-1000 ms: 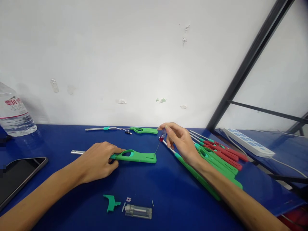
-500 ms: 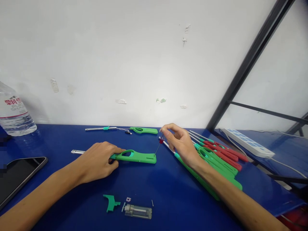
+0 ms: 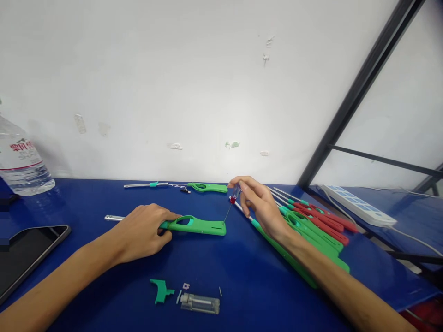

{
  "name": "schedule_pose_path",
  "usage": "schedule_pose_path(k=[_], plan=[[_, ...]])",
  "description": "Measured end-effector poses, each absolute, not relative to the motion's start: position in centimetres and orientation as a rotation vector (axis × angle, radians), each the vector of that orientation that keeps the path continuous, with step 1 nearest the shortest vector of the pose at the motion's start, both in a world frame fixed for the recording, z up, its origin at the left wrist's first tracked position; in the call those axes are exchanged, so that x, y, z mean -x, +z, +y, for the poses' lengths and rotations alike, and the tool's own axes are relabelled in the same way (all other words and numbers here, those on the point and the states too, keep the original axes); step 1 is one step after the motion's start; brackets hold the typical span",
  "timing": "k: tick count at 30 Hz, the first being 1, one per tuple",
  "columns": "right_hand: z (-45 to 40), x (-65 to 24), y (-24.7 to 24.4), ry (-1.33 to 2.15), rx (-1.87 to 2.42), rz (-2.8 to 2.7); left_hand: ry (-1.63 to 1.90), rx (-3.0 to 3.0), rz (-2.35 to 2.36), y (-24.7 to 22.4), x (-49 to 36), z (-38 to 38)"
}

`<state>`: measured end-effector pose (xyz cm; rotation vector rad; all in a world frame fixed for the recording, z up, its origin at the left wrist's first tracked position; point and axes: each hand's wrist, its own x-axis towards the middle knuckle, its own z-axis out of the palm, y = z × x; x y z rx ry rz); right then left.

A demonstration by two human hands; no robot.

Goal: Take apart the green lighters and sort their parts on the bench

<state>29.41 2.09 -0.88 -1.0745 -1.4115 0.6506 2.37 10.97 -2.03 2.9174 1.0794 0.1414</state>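
Observation:
My left hand (image 3: 147, 230) is closed round the neck of a green long-necked lighter (image 3: 204, 226), which lies on the blue table with its metal tube pointing left. In my right hand (image 3: 261, 203) is a small screwdriver (image 3: 233, 200) with a clear and red handle, pinched between thumb and fingers. Its thin shaft slants down to the right end of the green handle, where the tip meets the lighter. Nearer me lie a teal trigger (image 3: 161, 291), a clear fuel tank (image 3: 200, 304) and several tiny parts.
Behind lies an opened green lighter half (image 3: 209, 187) with wires and a metal tube. Several green and red lighters (image 3: 318, 221) are piled at right, partly under my right forearm. A phone (image 3: 31, 253), a water bottle (image 3: 24, 161) and a power strip (image 3: 358, 205) stand around.
The fingers of my right hand have shifted on the screwdriver, so more of its clear handle shows. The tip stays at the lighter's end, and my left hand keeps its hold.

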Motion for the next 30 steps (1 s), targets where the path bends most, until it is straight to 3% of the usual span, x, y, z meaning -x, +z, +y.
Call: schedule_pose_path(k=[30], plan=[[2.00, -29.32, -0.76, 0.581, 1.119, -1.394, 0.138, -2.904, 1.068, -1.59, -2.60, 10.78]])
